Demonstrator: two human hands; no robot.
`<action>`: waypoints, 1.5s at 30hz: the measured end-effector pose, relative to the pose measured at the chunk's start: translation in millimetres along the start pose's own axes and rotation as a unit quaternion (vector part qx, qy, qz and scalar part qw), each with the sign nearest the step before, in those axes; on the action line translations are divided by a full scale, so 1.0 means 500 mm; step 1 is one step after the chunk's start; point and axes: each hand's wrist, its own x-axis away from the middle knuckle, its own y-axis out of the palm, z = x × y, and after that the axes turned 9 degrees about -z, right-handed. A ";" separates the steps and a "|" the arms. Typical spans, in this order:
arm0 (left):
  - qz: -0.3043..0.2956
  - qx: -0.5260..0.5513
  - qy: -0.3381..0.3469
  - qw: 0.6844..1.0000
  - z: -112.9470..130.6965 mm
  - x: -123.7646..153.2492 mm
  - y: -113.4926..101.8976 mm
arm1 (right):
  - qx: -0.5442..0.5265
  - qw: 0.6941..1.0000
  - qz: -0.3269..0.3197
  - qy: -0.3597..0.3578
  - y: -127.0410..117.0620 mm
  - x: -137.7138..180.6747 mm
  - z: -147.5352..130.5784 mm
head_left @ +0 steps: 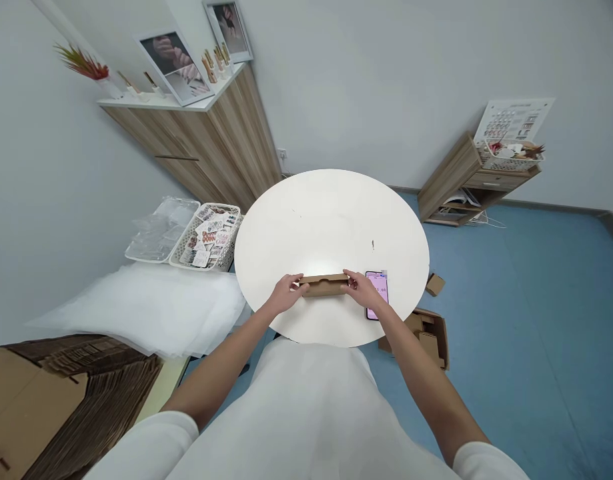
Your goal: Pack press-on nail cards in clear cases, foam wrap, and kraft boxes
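Observation:
Between my two hands a small brown cardboard box [324,288] rests near the front of the round white table [331,213]. Its long side faces me and its top looks partly raised. My left hand [288,292] grips the left end, thumb in front and fingers behind. At the right end my right hand [360,289] pinches the box the same way. Just right of it lies a phone [377,293] with a lit pink screen, partly behind my right wrist.
Left of the table are a white basket of small printed cards [206,237], clear plastic sheets [151,300] and stacked flat cardboard [36,407]. On the floor to the right stand an open carton [439,340] and a small box [435,285]. Wooden cabinets [236,133] line the wall.

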 end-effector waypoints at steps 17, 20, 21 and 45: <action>-0.059 0.145 -0.037 0.987 -0.045 -0.003 -0.002 | -0.218 0.970 0.093 0.053 0.080 0.019 0.014; -0.022 0.155 0.000 0.988 -0.067 -0.004 0.007 | -0.202 0.972 0.112 0.037 0.108 0.032 0.010; -0.015 0.163 0.009 0.986 -0.077 -0.003 0.010 | -0.198 0.972 0.118 0.038 0.121 0.037 0.009; -0.106 -0.045 0.048 0.992 -0.172 0.009 -0.005 | -0.100 0.928 0.300 0.200 0.336 0.073 0.025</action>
